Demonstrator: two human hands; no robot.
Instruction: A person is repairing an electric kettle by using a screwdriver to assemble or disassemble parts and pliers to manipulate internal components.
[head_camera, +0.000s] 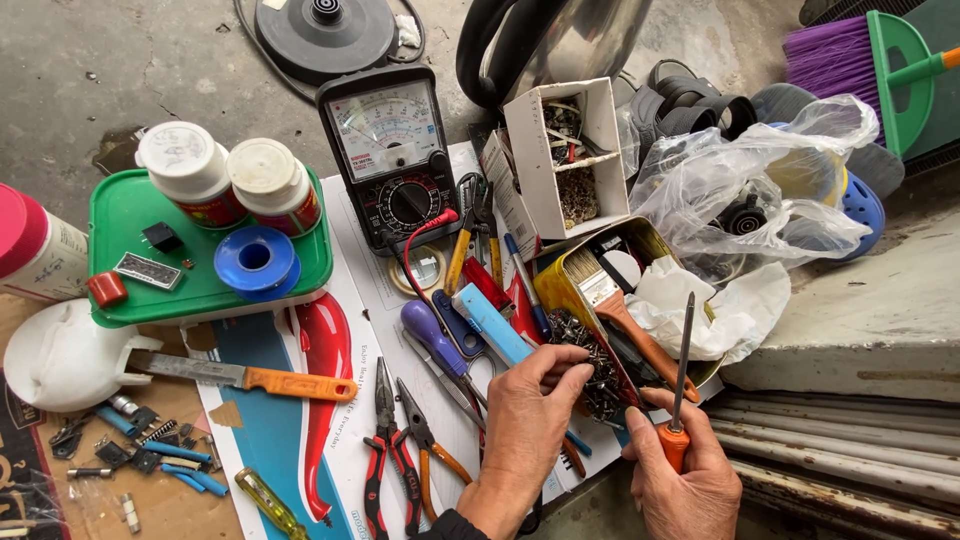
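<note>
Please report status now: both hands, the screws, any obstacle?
Left hand picking in screws inside yellow tin. Right hand holds screwdriver upright. Paintbrush lies across tin.

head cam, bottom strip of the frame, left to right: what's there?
Yellow-handled screwdriver → red-handled pliers → orange-handled pliers → left hand, fingertips at the screws in the yellow tin → right hand, holding an orange-handled screwdriver upright.

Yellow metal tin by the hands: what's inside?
Inside the yellow metal tin: a pile of small dark screws, an orange-handled paintbrush, a white round piece. The left hand reaches into the screws; anything beneath is hidden.
</note>
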